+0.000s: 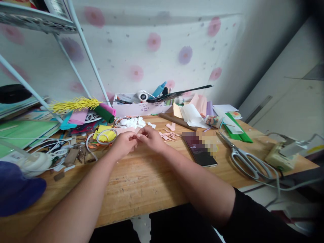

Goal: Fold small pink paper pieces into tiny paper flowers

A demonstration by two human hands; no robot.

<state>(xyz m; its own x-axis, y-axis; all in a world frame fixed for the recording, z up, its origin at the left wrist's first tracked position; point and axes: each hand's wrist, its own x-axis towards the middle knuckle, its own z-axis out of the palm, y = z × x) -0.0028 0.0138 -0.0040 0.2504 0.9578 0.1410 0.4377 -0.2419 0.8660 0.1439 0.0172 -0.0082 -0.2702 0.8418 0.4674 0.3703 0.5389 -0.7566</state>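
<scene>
My left hand (124,145) and my right hand (152,139) meet over the wooden table, fingertips pinched together and touching. Whatever lies between them is mostly hidden by the fingers; a small pinkish edge may show below, but I cannot tell it from skin. Just behind the hands is a heap of white paper pieces (133,122). Peach paper strips (170,135) lie right of my right hand. Left of my left hand, a roll of white tape (98,137) rests around yellow paper (107,135).
A phone (199,150) and large scissors (246,160) lie on the right, near a power socket block (280,157). Behind stand a white box (141,108) of supplies and a brown paper roll (177,121). Cables, scraps and a yellow bristly stem (76,104) crowd the left.
</scene>
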